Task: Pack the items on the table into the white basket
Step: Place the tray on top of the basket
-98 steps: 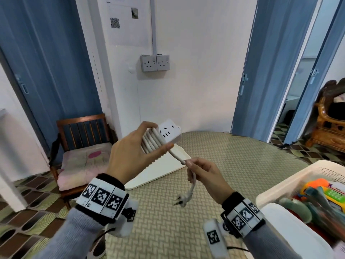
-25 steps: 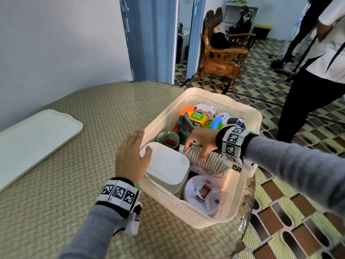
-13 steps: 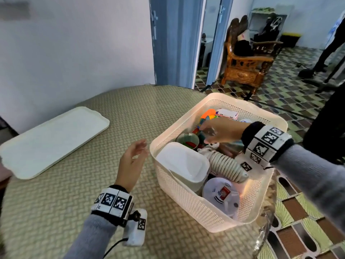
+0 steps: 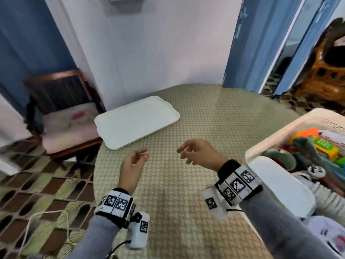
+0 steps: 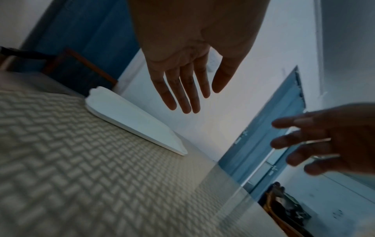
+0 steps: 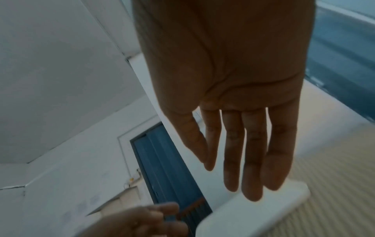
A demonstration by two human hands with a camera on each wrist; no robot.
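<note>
The white basket stands at the table's right edge, partly cut off by the frame. Inside it lie a white lidded box, colourful toys and the ribbed coil of a white power strip cord. My left hand hovers above the woven table mat with relaxed fingers and holds nothing. My right hand floats a little to the right of it, left of the basket, fingers straight and empty. A flat white tray lies on the table beyond both hands.
The round table has a beige woven mat under glass. A wooden chair with a pink cushion stands off the table's left side. A carved wooden chair sits past the blue doors on the right. The wall is close behind the table.
My right hand has come out of the basket and my left has left its rim. Both now hover empty over the middle of the table. The view has swung left towards the tray.
</note>
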